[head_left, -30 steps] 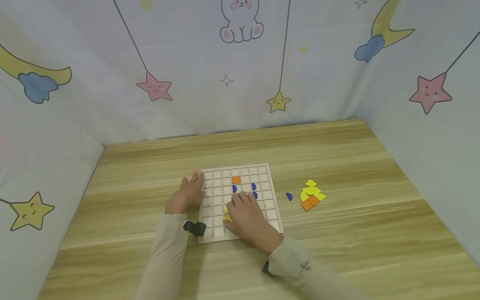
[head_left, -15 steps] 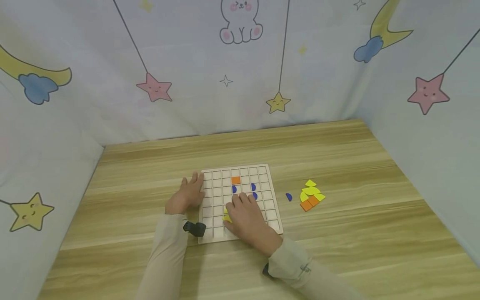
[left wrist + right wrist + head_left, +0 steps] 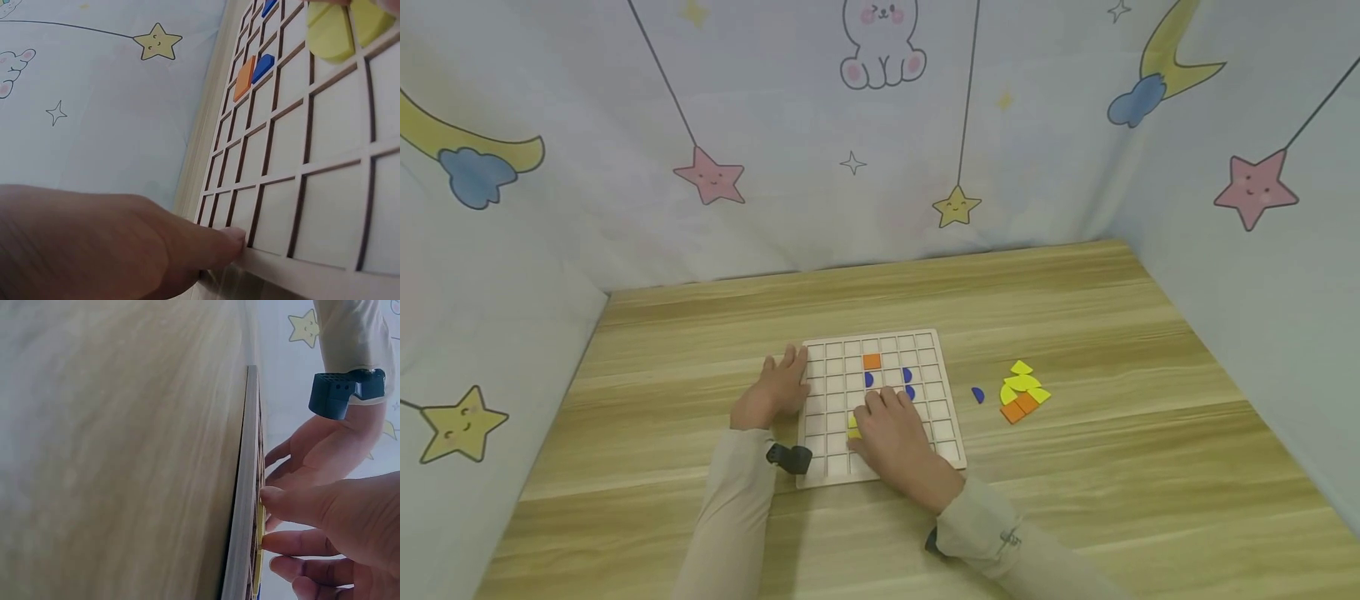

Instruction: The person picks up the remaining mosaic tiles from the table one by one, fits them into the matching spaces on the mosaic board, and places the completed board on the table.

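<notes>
A pale square grid board (image 3: pixel 837 470) lies flat on the table. My left hand (image 3: pixel 775 387) rests along its left edge, fingers spread; in the left wrist view the thumb (image 3: pixel 212 244) touches the rim. My right hand (image 3: pixel 895 437) is over the lower middle cells. Its thumb and index finger pinch a yellow round-edged piece (image 3: pixel 260 528) at board level, partly hidden by the hand. Yellow pieces (image 3: pixel 330 37) lie side by side in cells there. Farther up the board sit an orange square (image 3: pixel 872 362) and several blue half-circles (image 3: pixel 907 376).
Right of the board lies a loose blue half-circle (image 3: pixel 977 395). Beyond it is a small heap of yellow pieces (image 3: pixel 1022 382) with orange squares (image 3: pixel 1013 412) at its front. A printed cloth wall (image 3: pixel 775 225) stands behind the wooden table (image 3: pixel 1112 500).
The right thumb has shifted slightly, and the yellow piece beside it has moved a little up the board. My left hand and the loose pieces have stayed put.
</notes>
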Demonstrator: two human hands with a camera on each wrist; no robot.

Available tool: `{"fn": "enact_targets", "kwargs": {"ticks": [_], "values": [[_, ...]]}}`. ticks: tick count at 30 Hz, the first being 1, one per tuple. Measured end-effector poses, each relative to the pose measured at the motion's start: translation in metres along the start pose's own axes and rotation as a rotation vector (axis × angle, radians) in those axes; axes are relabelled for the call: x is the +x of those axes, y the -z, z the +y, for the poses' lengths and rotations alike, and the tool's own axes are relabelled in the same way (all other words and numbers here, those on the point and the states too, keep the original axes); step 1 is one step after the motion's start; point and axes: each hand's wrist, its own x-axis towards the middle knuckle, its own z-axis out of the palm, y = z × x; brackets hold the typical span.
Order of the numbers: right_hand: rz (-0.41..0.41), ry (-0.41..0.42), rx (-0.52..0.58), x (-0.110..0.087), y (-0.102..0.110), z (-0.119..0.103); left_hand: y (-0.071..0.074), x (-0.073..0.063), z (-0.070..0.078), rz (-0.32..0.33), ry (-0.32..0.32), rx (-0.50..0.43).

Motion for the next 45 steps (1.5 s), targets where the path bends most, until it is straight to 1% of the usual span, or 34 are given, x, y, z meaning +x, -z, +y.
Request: {"fn": "enact_targets", "kwargs": {"ticks": [5,11,15,21,26,35,40,45], "values": [[-0.01,-0.003,-0.015,-0.0003,0.0021,-0.0019,-0.0002,-0.0002,0.0003,0.004,0.007,-0.005],[0.017,0.041,-0.075,-0.0024,0.0049,-0.0042,0.0007,0.0,0.0007,0.002,0.01,-0.013],[0.026,0.051,-0.092,-0.0038,0.0062,-0.0055,0.002,-0.0001,0.0016,0.002,0.0,-0.001],[0.026,0.018,-0.127,-0.0049,0.0061,-0.0085,0.0037,-0.0011,0.0031,-0.001,-0.003,0.005],[0.034,0.0,-0.128,-0.0051,0.0051,-0.01,0.0039,-0.0018,0.0045,-0.002,-0.005,-0.006],[0.055,0.059,-0.141,-0.0074,0.0065,-0.0089,0.003,-0.0021,0.0026,-0.002,0.011,-0.024],[0.046,0.031,-0.126,-0.0076,0.0064,-0.0087,0.0025,-0.0021,0.0027,-0.004,0.011,-0.025],[0.075,0.004,-0.122,-0.0084,0.0047,-0.0082,0.0021,-0.0027,0.0034,-0.006,0.028,-0.037]]}}
